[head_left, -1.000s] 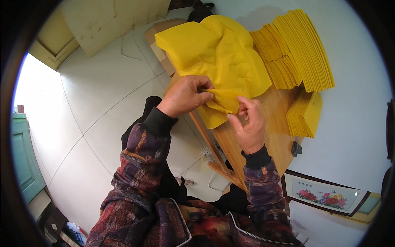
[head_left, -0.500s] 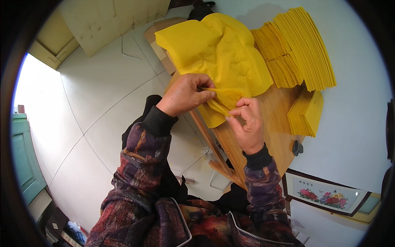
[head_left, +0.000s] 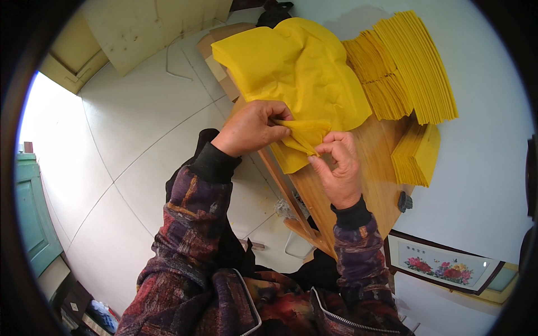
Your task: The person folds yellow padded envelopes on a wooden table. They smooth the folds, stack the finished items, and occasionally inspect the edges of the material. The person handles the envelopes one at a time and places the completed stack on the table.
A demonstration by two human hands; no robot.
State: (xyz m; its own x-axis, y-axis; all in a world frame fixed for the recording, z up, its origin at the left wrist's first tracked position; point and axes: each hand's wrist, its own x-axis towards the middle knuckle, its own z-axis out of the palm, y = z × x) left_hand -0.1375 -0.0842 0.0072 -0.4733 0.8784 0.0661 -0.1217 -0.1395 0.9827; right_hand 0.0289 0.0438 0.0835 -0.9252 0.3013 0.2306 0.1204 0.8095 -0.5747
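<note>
Between my hands is a thin, soft yellow sheet [head_left: 305, 133], creased and bunched, paper or cloth, I cannot tell which. Thumb and fingers of my left hand [head_left: 255, 127] pinch its left end. At its lower right corner my right hand [head_left: 339, 169] grips the edge between thumb and bent fingers. Beneath and beyond lies a pile of large yellow sheets [head_left: 297, 73], wrinkled on top, spread over the wooden table [head_left: 370, 162]. Part of the held sheet is hidden behind my left fingers.
Folded yellow stacks [head_left: 414, 67] stand against the wall at the far right, with a smaller stack [head_left: 417, 154] nearer. A small dark object [head_left: 404, 201] sits at the table's right edge. Below it is a framed flower picture [head_left: 443, 263]. Cardboard [head_left: 221, 70] leans beyond the table's left side.
My right hand has shifted very slightly right, and the folds of the yellow sheet between the hands have changed a little. My left hand stays nearly still.
</note>
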